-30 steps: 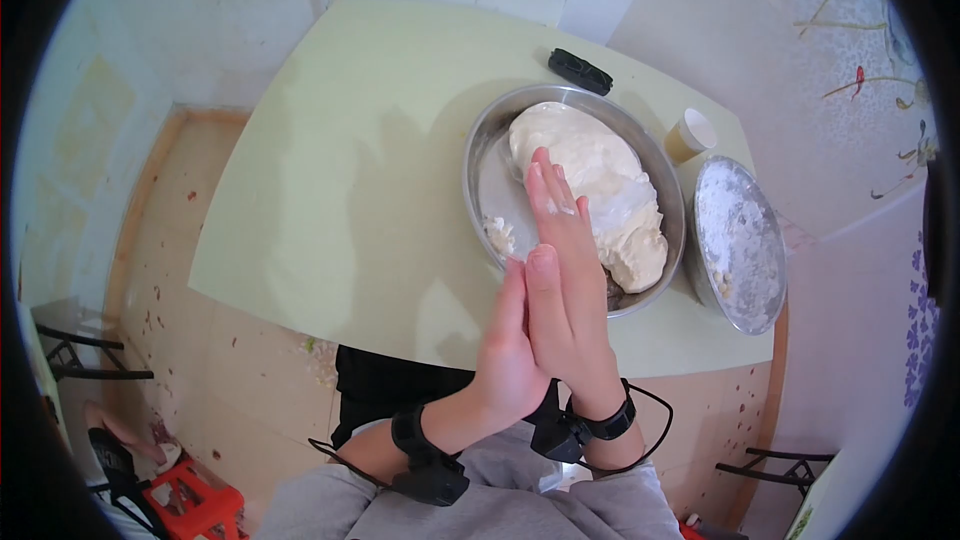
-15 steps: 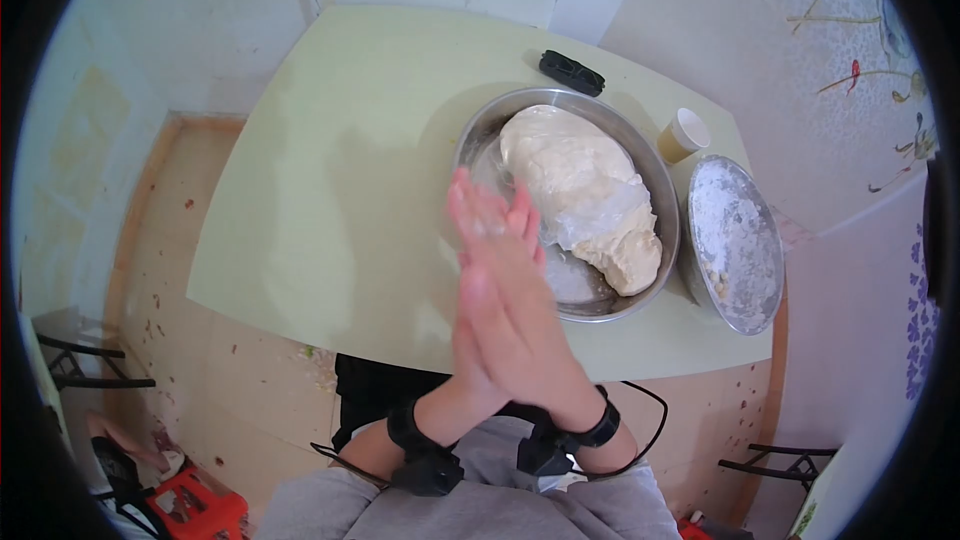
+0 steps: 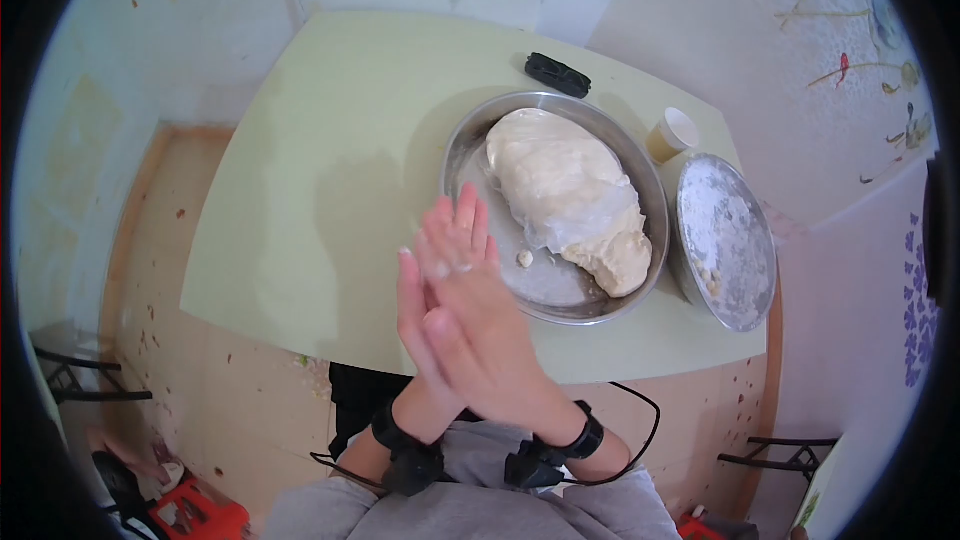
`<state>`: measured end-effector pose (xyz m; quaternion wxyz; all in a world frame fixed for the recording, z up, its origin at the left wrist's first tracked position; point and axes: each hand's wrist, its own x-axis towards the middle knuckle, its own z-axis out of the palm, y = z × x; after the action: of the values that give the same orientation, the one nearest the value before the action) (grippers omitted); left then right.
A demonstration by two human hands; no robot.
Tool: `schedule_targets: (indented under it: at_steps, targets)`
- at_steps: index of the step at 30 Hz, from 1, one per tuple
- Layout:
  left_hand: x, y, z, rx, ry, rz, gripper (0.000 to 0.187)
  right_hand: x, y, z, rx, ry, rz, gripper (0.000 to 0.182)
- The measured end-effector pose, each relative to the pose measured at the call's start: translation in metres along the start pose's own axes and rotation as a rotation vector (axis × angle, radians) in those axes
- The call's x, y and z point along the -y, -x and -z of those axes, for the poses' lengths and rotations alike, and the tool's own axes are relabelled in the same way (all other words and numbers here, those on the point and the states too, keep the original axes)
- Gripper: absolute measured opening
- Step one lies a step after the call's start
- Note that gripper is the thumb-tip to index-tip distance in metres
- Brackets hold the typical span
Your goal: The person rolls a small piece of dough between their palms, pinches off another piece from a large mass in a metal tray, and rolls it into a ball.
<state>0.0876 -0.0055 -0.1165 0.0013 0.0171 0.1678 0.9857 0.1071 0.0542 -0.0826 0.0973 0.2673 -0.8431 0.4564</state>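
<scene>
My left hand point(image 3: 411, 312) and my right hand point(image 3: 480, 312) are palm to palm in front of the steel basin. The right lies over the left, with the fingers of both stretched out. White residue shows on the fingers. Whether anything sits between the palms is hidden. Just beyond them, the round steel basin point(image 3: 658, 250) holds a large mass of pale dough point(image 3: 550, 155), partly covered by clear plastic film point(image 3: 572, 208). A small dough lump point(image 3: 525, 258) lies on the basin floor, near my right fingertips.
Right of the basin, a tilted metal bowl or plate point(image 3: 728, 230) carries white flour and small pale lumps. Behind stand a paper cup point(image 3: 672, 134) and a black case-like object point(image 3: 558, 74). All rest on a pale green table point(image 3: 270, 190). A red stool point(image 3: 200, 515) is at lower left.
My joined hands have shifted slightly left in view, and the left hand now shows more beside the right. The small dough lump in the basin has come into sight.
</scene>
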Motion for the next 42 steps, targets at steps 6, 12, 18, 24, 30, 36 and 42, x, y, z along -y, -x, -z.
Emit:
schedule_targets:
  at_steps: [6, 12, 18, 24, 30, 36, 42]
  targets:
    - [0.001, 0.005, -0.007, 0.002, 0.011, 0.052, 0.059, 0.008, -0.007, -0.004, -0.017, -0.005, -0.030, 0.052]
    - [0.000, 0.034, -0.020, -0.076, -0.048, 0.166, 0.057, -0.023, -0.041, 0.012, -0.196, 0.182, -0.036, 0.046]
    - [0.007, 0.043, -0.021, -0.096, -0.055, 0.171, 0.053, -0.029, -0.033, 0.013, -0.297, 0.021, -0.118, 0.044]
    - [0.014, 0.050, -0.025, -0.171, -0.085, 0.163, 0.047, -0.012, -0.018, 0.012, -0.290, 0.003, -0.159, 0.043]
    - [0.009, 0.035, -0.030, -0.207, -0.105, 0.293, 0.030, -0.006, -0.009, 0.019, -0.322, -0.227, -0.212, 0.041]
    - [0.008, 0.030, -0.031, -0.332, 0.027, 0.385, 0.033, -0.006, -0.004, 0.021, -0.425, -0.330, -0.175, 0.039]
    - [0.009, 0.042, -0.027, -0.320, 0.034, 0.442, 0.041, 0.000, 0.008, 0.017, -0.467, -0.306, -0.213, 0.037]
